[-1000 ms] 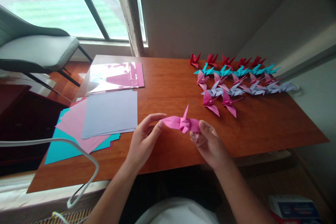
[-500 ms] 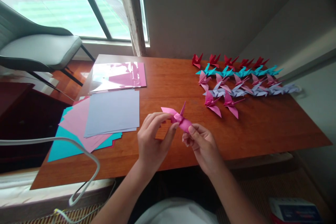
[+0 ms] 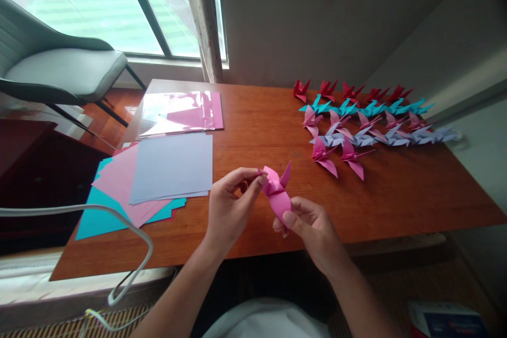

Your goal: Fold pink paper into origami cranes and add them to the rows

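Note:
A pink paper crane [image 3: 279,199] is held between both hands above the near edge of the table. My left hand [image 3: 233,200] is closed, thumb and index finger pinching a tip on its left side. With thumb and curled fingers, my right hand [image 3: 311,224] grips its lower wing. One pointed part of the crane sticks up toward the right, and its middle looks folded and slightly rounded. Two finished cranes of the same pink, one of them a deep pink crane [image 3: 325,158], stand on the table just beyond my right hand.
Rows of red, light pink, pale violet and blue cranes [image 3: 344,108] line the back right of the wooden table [image 3: 253,137]. At left lie lavender sheets [image 3: 172,169], pink and blue sheets [image 3: 101,216], and a clear paper packet [image 3: 178,112]. A white cable [image 3: 146,253] crosses the front left.
The crane has turned, its lower wing now pointing more downward. My left fingers have shifted from its left wing and middle to a tip. My right hand has moved slightly lower.

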Demonstrator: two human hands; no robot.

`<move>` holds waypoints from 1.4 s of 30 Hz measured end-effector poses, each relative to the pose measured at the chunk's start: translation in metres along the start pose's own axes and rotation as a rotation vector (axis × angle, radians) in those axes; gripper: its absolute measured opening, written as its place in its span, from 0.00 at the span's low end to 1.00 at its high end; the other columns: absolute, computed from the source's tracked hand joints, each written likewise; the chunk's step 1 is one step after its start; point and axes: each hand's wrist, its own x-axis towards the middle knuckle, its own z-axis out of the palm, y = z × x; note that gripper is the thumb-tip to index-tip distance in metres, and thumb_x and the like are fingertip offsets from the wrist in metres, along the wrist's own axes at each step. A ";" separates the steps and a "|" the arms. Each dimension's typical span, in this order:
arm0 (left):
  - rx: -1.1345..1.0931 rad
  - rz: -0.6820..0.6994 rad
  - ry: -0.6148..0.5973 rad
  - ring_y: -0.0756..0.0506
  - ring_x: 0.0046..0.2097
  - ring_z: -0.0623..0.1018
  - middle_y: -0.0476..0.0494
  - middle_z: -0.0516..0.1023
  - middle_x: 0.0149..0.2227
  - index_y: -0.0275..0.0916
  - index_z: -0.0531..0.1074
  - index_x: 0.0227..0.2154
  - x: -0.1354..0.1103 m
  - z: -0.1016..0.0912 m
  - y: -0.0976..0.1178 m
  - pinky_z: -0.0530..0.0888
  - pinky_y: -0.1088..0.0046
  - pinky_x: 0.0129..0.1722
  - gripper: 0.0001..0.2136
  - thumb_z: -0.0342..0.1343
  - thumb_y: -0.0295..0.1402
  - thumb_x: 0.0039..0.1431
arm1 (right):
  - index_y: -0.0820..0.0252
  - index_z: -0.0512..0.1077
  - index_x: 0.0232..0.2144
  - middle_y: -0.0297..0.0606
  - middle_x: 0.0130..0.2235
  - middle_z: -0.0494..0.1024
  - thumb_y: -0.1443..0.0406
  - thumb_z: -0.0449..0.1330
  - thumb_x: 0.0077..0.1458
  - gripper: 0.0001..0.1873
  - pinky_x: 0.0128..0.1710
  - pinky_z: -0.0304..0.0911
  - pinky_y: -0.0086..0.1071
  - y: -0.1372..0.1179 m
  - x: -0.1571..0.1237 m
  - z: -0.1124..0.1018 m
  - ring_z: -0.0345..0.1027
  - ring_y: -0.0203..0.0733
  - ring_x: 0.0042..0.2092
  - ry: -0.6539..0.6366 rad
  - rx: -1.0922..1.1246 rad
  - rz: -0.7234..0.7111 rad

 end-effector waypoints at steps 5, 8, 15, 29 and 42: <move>0.047 -0.003 -0.024 0.48 0.33 0.77 0.46 0.83 0.33 0.40 0.81 0.34 0.001 -0.005 -0.001 0.71 0.74 0.33 0.04 0.64 0.34 0.59 | 0.58 0.79 0.32 0.36 0.27 0.79 0.52 0.62 0.61 0.17 0.30 0.65 0.29 -0.002 0.002 -0.017 0.71 0.36 0.30 0.102 -0.076 -0.114; 0.064 0.002 -0.071 0.49 0.32 0.77 0.46 0.83 0.32 0.40 0.82 0.34 0.001 -0.008 0.000 0.71 0.74 0.32 0.04 0.64 0.33 0.59 | 0.57 0.79 0.33 0.33 0.27 0.77 0.57 0.64 0.60 0.10 0.29 0.64 0.27 -0.007 0.006 -0.026 0.68 0.34 0.28 0.230 -0.142 -0.179; -0.022 -0.108 -0.166 0.49 0.31 0.76 0.46 0.82 0.30 0.38 0.81 0.32 -0.001 -0.005 0.004 0.71 0.75 0.31 0.06 0.66 0.36 0.57 | 0.54 0.79 0.37 0.32 0.30 0.77 0.61 0.67 0.58 0.05 0.27 0.63 0.24 -0.022 0.017 -0.024 0.67 0.32 0.28 0.267 -0.234 -0.268; -0.417 -0.442 -0.317 0.52 0.29 0.75 0.48 0.79 0.27 0.36 0.80 0.29 0.002 -0.006 0.005 0.71 0.78 0.32 0.08 0.70 0.36 0.53 | 0.55 0.78 0.33 0.32 0.33 0.76 0.64 0.64 0.60 0.03 0.37 0.65 0.27 -0.041 0.015 -0.025 0.69 0.35 0.36 -0.005 -0.239 -0.272; -0.254 -0.352 -0.332 0.50 0.32 0.75 0.47 0.79 0.28 0.35 0.78 0.29 0.000 -0.005 0.013 0.71 0.77 0.33 0.09 0.67 0.37 0.56 | 0.57 0.79 0.32 0.33 0.31 0.77 0.62 0.65 0.59 0.06 0.35 0.65 0.29 -0.034 0.018 -0.024 0.69 0.37 0.34 0.131 -0.285 -0.257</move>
